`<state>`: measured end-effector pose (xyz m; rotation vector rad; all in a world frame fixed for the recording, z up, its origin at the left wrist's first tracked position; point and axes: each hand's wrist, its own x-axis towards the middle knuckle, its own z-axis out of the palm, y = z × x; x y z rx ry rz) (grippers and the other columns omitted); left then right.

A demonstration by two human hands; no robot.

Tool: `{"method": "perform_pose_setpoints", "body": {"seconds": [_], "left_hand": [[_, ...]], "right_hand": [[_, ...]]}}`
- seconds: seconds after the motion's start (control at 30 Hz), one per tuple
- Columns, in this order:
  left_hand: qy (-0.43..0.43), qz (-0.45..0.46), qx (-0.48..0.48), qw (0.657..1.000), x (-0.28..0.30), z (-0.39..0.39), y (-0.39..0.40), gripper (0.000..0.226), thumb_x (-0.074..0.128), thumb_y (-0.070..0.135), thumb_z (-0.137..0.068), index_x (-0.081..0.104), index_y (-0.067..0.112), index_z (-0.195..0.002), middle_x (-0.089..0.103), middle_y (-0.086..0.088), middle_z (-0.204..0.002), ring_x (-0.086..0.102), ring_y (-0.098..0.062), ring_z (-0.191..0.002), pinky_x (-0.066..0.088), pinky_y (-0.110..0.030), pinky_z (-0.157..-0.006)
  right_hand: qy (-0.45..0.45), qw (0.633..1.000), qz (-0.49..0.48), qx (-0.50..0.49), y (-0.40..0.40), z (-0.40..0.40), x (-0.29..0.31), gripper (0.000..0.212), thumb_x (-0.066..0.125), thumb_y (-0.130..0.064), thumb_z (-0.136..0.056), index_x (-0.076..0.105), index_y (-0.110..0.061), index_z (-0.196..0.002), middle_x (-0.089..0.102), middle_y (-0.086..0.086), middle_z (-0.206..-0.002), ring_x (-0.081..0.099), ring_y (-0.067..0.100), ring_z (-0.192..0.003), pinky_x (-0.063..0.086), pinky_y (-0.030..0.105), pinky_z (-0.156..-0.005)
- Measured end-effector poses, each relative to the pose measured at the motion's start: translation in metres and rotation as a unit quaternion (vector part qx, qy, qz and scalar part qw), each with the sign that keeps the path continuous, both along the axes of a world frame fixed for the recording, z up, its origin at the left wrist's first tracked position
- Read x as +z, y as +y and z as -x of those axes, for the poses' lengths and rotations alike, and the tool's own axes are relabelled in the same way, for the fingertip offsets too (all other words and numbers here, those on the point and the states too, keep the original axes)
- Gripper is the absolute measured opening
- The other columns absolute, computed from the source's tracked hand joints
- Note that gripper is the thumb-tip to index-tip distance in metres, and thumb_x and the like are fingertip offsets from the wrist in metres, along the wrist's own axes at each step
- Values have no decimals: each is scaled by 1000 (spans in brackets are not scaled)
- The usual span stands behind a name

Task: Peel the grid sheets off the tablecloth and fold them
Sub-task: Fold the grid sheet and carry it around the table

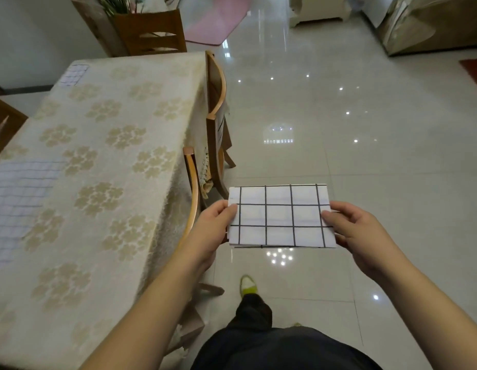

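On the left, a table draped in a cream tablecloth (103, 161) with pale flower motifs filled that side of the head view. Two grid sheets lay flat on the cloth: a large grid sheet (21, 198) at the near left edge, and a small grid sheet (74, 74) at the far left corner, well apart from the first. Along the table's right side stood two wooden chairs, a near chair (192, 188) and a far chair (217, 102), both tucked against the hanging cloth.

Right of the near chair, the left hand (213, 231) pinched the left edge of a folded grid sheet (281, 216), thumb on top and fingers curled beneath. The folded sheet, white with black lines, was held roughly level in the air over the glossy tiled floor (365, 156), off the table altogether, with stacked layers showing along its near edge. The right hand (360, 233) gripped the opposite edge in the same way, thumb lying on the upper face and the fingers wrapped under it.

Below the sheet, a foot in a yellow-green shoe (248, 285) rested on the tiles.
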<state>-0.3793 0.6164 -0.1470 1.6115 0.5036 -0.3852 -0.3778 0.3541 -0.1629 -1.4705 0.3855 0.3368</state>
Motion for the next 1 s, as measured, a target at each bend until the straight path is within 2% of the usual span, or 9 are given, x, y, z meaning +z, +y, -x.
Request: {"method": "perform_pose_setpoints", "body": {"seconds": [0.1, 0.23, 0.37, 0.5, 0.63, 0.7, 0.77, 0.87, 1.0], "left_hand": [[-2, 6, -8, 1000, -5, -31, 15, 21, 52, 26, -99, 67, 14, -107, 73, -14, -101, 70, -21, -86, 57, -30, -71], [-19, 29, -1, 999, -11, -85, 46, 23, 52, 26, -100, 66, 17, -115, 74, -10, -106, 71, -26, -99, 58, -39, -84], [-13, 48, 15, 999, -13, -141, 69, 24, 49, 25, -101, 66, 20, -117, 75, -6, -106, 71, -23, -100, 56, -43, -90], [-18, 50, 7, 999, -4, -196, 85, 26, 46, 25, -102, 65, 15, -117, 73, -12, -109, 70, -27, -100, 59, -37, -79], [-40, 37, -4, 999, 3, -243, 92, 24, 47, 27, -102, 66, 18, -113, 74, -11, -106, 71, -30, -99, 57, -50, -88], [-57, 33, -22, 998, 6, -265, 90, 24, 46, 29, -102, 66, 25, -114, 76, -2, -103, 72, -22, -96, 59, -45, -83], [-68, 27, -39, 997, 9, -289, 85, 25, 47, 30, -101, 65, 29, -117, 76, 4, -104, 72, -16, -96, 57, -34, -75], [-76, 26, -28, 996, 13, -329, 77, 24, 48, 26, -101, 66, 27, -117, 75, 4, -107, 72, -12, -97, 57, -31, -81], [-71, 28, -9, 997, 12, -378, 65, 22, 48, 23, -101, 66, 25, -113, 76, 2, -103, 73, -12, -91, 56, -26, -74]], "right_hand": [[7, 1000, 3, 16, 13, -35, -3, 14, 60, -11, -94, 61, -23, -102, 69, -16, -64, 62, -4, -58, 48, 11, -54], [9, 998, 9, 61, 44, -97, -3, 16, 59, -11, -95, 69, -15, -106, 74, 1, -87, 68, 10, -74, 53, 21, -66], [-9, 998, 13, 68, 73, -163, 5, 19, 63, -8, -91, 69, -17, -107, 65, 13, -89, 65, 15, -74, 53, 21, -64], [-29, 998, 25, 42, 87, -216, 16, 25, 67, -11, -89, 66, -17, -114, 66, 26, -100, 64, 25, -86, 50, 40, -83], [-34, 999, 29, 31, 92, -257, 18, 21, 64, -9, -91, 68, -17, -109, 67, 18, -94, 66, 24, -86, 51, 39, -82], [-37, 999, 26, 24, 93, -278, 16, 21, 63, -8, -91, 68, -14, -110, 68, 15, -91, 67, 20, -80, 53, 35, -78], [-40, 999, 27, 19, 92, -300, 17, 19, 62, -7, -92, 67, -14, -108, 64, 3, -75, 61, 11, -64, 51, 25, -66], [-45, 999, 18, -2, 89, -335, 17, 16, 58, -4, -94, 62, -19, -98, 53, -15, -51, 50, -1, -44, 44, 12, -50], [-49, 999, 2, 7, 79, -386, 13, 16, 58, -4, -94, 62, -16, -105, 58, -16, -53, 55, -1, -48, 44, 11, -50]]}}
